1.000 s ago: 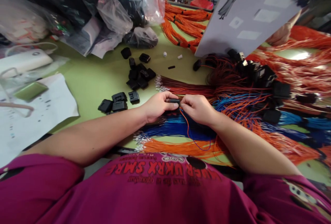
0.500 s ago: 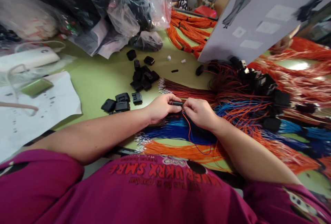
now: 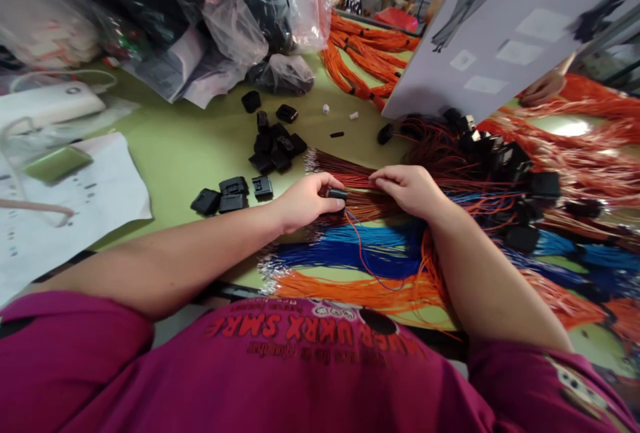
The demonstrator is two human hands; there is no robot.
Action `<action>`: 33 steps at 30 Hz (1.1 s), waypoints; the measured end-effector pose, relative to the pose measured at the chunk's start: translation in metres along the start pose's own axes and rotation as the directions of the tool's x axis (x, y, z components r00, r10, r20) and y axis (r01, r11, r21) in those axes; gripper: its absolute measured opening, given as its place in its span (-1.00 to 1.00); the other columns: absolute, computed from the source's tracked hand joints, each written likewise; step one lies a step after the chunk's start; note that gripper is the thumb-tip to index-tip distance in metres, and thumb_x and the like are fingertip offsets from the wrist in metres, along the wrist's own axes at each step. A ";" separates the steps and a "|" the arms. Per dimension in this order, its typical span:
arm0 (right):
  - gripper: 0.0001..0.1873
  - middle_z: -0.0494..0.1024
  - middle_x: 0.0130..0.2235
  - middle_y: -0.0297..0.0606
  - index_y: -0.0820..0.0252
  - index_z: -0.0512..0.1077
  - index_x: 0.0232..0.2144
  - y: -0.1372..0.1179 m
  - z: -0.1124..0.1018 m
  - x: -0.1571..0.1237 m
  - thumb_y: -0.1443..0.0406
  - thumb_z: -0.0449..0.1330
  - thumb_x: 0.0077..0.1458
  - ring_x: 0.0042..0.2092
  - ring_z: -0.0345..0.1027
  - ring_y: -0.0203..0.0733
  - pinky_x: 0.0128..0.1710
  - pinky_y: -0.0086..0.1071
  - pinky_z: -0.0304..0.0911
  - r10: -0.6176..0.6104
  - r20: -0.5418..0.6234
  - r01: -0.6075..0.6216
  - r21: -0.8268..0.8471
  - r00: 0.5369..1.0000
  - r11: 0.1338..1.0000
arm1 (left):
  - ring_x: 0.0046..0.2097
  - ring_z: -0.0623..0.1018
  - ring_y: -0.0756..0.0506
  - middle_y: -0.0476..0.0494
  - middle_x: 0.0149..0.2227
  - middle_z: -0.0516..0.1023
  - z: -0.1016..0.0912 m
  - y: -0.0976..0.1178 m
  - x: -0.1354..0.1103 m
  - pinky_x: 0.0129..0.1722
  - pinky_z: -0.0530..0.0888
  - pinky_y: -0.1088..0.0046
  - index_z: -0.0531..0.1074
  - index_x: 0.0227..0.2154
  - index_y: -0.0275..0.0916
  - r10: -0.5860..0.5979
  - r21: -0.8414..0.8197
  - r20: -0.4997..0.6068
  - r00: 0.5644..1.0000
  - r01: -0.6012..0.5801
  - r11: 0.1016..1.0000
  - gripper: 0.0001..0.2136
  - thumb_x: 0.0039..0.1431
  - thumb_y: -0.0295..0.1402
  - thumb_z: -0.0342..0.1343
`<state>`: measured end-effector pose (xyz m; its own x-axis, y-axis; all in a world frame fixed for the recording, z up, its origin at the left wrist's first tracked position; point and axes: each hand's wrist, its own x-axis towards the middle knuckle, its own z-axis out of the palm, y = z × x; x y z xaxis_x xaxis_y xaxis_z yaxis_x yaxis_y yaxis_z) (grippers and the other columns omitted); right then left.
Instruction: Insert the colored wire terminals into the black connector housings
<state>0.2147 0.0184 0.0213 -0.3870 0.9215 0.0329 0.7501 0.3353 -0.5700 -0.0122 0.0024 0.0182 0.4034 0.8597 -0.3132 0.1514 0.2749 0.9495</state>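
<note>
My left hand [image 3: 306, 201] is closed round a small black connector [image 3: 338, 194], from which an orange and a blue wire [image 3: 364, 262] hang in a loop towards my body. My right hand [image 3: 409, 188] rests on the bundle of dark red wires [image 3: 345, 172], its fingertips pinched at those wires. Beneath both hands lie flat bundles of blue wires [image 3: 345, 250] and orange wires [image 3: 345, 284] with bare metal ends pointing left.
Loose black connector housings [image 3: 226, 196] and a second pile [image 3: 276, 145] lie on the green table [image 3: 200, 143]. Plastic bags [image 3: 235, 26] are heaped at the back left. A grey card [image 3: 500, 33] leans at the right over finished harnesses [image 3: 505, 160]. Paper [image 3: 75, 206] lies left.
My right hand has left the connector and moved up and to the right onto the dark red wires. My left hand still holds the connector.
</note>
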 end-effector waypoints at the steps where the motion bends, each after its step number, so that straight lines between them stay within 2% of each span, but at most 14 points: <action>1: -0.77 0.60 -0.29 -0.24 0.22 0.54 -0.28 0.004 0.002 0.003 0.31 0.09 0.12 -0.27 0.42 -0.25 -0.21 -0.40 0.24 0.003 -0.024 -0.005 -0.099 1.000 0.995 | -0.39 0.45 0.05 -0.04 -0.39 0.48 0.000 0.000 0.000 -0.28 0.39 0.43 0.39 -0.29 -0.32 -0.012 -0.011 0.017 1.000 0.012 1.000 -0.78 -0.04 -0.53 0.22; 5: -0.78 0.56 -0.25 -0.15 0.23 0.55 -0.28 0.012 0.015 0.007 0.35 0.10 0.11 -0.18 0.39 -0.17 -0.17 -0.37 0.20 -0.025 0.045 0.042 -0.440 0.999 0.897 | -0.42 0.48 0.02 -0.05 -0.42 0.48 -0.002 -0.002 -0.002 -0.33 0.43 0.40 0.39 -0.29 -0.31 -0.079 -0.050 0.115 0.990 0.085 0.995 -0.80 -0.02 -0.54 0.20; 8: -0.75 0.52 -0.29 -0.10 0.25 0.53 -0.30 0.010 0.021 0.005 0.32 0.05 0.16 -0.19 0.35 -0.13 -0.18 -0.35 0.17 -0.046 0.047 0.065 -0.564 0.998 0.823 | -0.46 0.47 0.02 -0.04 -0.43 0.47 -0.004 -0.003 -0.002 -0.36 0.44 0.39 0.39 -0.27 -0.30 -0.092 -0.026 0.121 0.988 0.095 0.995 -0.79 -0.02 -0.53 0.21; 10: -0.72 0.51 -0.31 -0.10 0.25 0.53 -0.32 0.008 0.021 0.003 0.31 0.02 0.18 -0.21 0.34 -0.13 -0.20 -0.34 0.16 -0.053 0.018 0.054 -0.581 0.998 0.812 | -0.46 0.47 0.02 -0.04 -0.43 0.47 -0.006 -0.003 -0.001 -0.35 0.44 0.39 0.40 -0.27 -0.30 -0.083 -0.015 0.118 0.990 0.085 0.996 -0.78 -0.03 -0.52 0.21; 18: -0.74 0.59 -0.30 -0.22 0.19 0.56 -0.36 0.005 0.017 -0.001 0.34 0.06 0.07 -0.25 0.41 -0.18 -0.25 -0.37 0.19 0.017 -0.150 -0.080 -0.431 0.989 0.899 | -0.36 0.48 0.01 -0.07 -0.36 0.50 -0.007 -0.003 0.000 -0.27 0.41 0.41 0.41 -0.26 -0.30 -0.058 0.016 0.108 0.992 0.057 0.998 -0.77 -0.03 -0.53 0.21; 22: -0.81 0.58 -0.36 -0.25 0.21 0.53 -0.40 0.006 0.015 -0.001 0.37 0.10 -0.04 -0.32 0.40 -0.21 -0.30 -0.39 0.21 0.052 -0.277 -0.130 -0.273 0.959 0.953 | -0.36 0.47 0.03 -0.05 -0.37 0.50 -0.006 -0.002 0.000 -0.25 0.40 0.42 0.41 -0.26 -0.30 -0.055 -0.009 0.123 0.991 0.057 0.998 -0.78 -0.03 -0.54 0.20; 24: -0.83 0.54 -0.44 -0.28 0.22 0.50 -0.42 0.001 0.012 -0.003 0.39 0.12 -0.09 -0.39 0.36 -0.25 -0.35 -0.40 0.20 0.054 -0.323 -0.117 -0.180 0.945 0.977 | -0.36 0.46 0.04 -0.04 -0.37 0.49 -0.006 -0.001 0.001 -0.25 0.39 0.44 0.41 -0.27 -0.32 -0.041 -0.033 0.118 0.992 0.045 0.998 -0.78 -0.03 -0.55 0.20; 26: -0.84 0.52 -0.45 -0.31 0.23 0.49 -0.40 -0.010 0.009 -0.007 0.38 0.13 -0.08 -0.43 0.32 -0.29 -0.38 -0.43 0.19 0.013 -0.319 -0.039 -0.075 0.948 0.996 | -0.36 0.45 0.06 -0.02 -0.38 0.48 -0.004 0.000 0.001 -0.27 0.38 0.47 0.41 -0.27 -0.32 -0.027 -0.082 0.108 0.994 0.036 0.996 -0.78 -0.03 -0.57 0.20; 30: -0.82 0.56 -0.37 -0.30 0.21 0.52 -0.34 -0.033 0.005 -0.014 0.30 0.14 0.03 -0.37 0.36 -0.32 -0.34 -0.44 0.22 -0.125 -0.188 0.151 0.130 0.974 0.980 | -0.39 0.46 0.08 0.01 -0.38 0.48 0.002 0.000 0.001 -0.29 0.39 0.51 0.38 -0.24 -0.31 -0.005 -0.255 0.137 0.991 0.040 0.966 -0.77 0.01 -0.58 0.16; 33: -0.83 0.57 -0.39 -0.30 0.24 0.52 -0.41 -0.038 0.007 -0.015 0.29 0.14 0.04 -0.38 0.37 -0.34 -0.34 -0.45 0.23 -0.073 -0.127 0.104 0.257 0.989 0.961 | -0.42 0.49 0.06 0.00 -0.37 0.49 0.005 -0.003 0.001 -0.32 0.42 0.49 0.35 -0.21 -0.28 -0.033 -0.358 0.184 0.982 0.099 0.928 -0.77 0.03 -0.56 0.14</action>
<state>0.1883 -0.0093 0.0372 -0.3694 0.9120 0.1783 0.5424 0.3674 -0.7555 -0.0082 0.0001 0.0147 0.5576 0.7560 -0.3429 -0.1430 0.4943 0.8574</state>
